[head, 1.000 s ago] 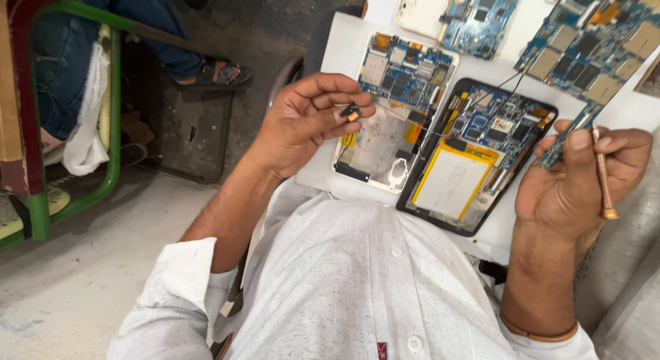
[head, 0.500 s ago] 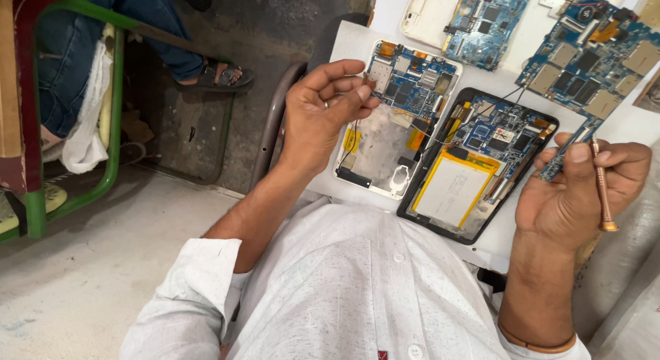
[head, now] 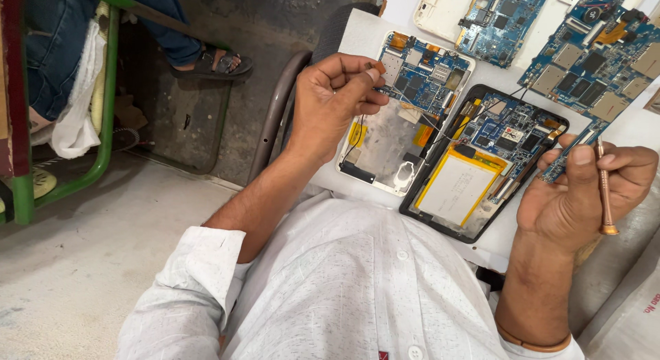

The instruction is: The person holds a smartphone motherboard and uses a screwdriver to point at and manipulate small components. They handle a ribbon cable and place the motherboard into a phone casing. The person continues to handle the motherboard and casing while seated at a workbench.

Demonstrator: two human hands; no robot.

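Clearly the work centres on a small orange-brown component pinched between the thumb and forefinger of the left hand, fingers closed tight on it, with thin dark wires trailing from near the pinch toward the boards. Just beneath that pinch lies an opened white-framed tablet, its blue circuit board exposed at the far end and a bare silver back plate nearer the person; no battery sits on that plate. Beside it, toward the other grip, rests an opened black-framed tablet with a yellow-edged silver battery pack in place and a blue board beyond it.

The right hand is curled shut around a slim copper-coloured screwdriver, held upright along the fingers, while its thumb and fingertips also press a narrow blue circuit strip at the edge of the black-framed tablet. Beyond both grips, more bare blue circuit boards lie on the white work surface.

Judging from this, both tablets have their backs off and their insides exposed, so disassembly looks well along; the small part is lifted free in the fingers, while the boards and one battery remain seated.
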